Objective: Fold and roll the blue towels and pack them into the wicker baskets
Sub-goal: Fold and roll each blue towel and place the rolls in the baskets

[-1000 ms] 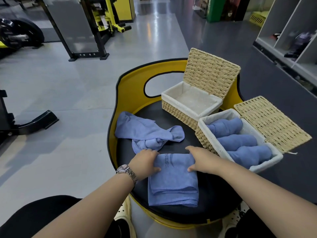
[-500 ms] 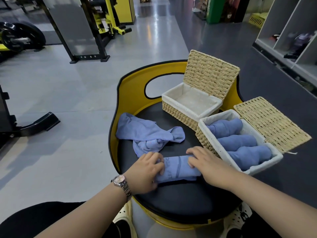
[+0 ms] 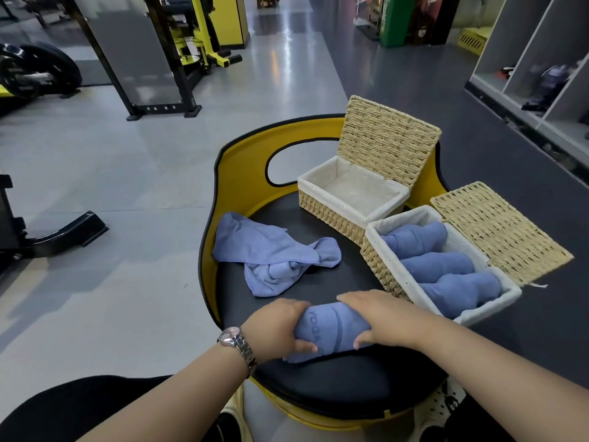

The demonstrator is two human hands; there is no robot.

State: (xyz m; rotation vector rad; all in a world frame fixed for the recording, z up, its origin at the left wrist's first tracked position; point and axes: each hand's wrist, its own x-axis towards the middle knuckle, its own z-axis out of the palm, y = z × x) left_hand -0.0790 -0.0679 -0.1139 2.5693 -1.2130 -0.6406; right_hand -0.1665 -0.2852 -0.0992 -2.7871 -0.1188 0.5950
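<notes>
Both hands grip the rolled towel (image 3: 331, 333) – left hand (image 3: 274, 330) and right hand (image 3: 379, 317) at its ends. Keep it squeezed tight, then lift toward the empty basket (image 3: 347, 215) beyond the right hand – the full basket (image 3: 414, 283) sits just beside it.

A rolled blue terry towel (image 3: 331, 331) lies crosswise at the near edge of the round black seat pad (image 3: 347, 382), a crumpled blue towel (image 3: 271, 261) at its left edge, an empty lined wicker basket (image 3: 352, 194) at its far edge, and a second lined wicker basket (image 3: 443, 266) holding three rolled blue towels (image 3: 436, 264) at its right edge, both lids open.
</notes>
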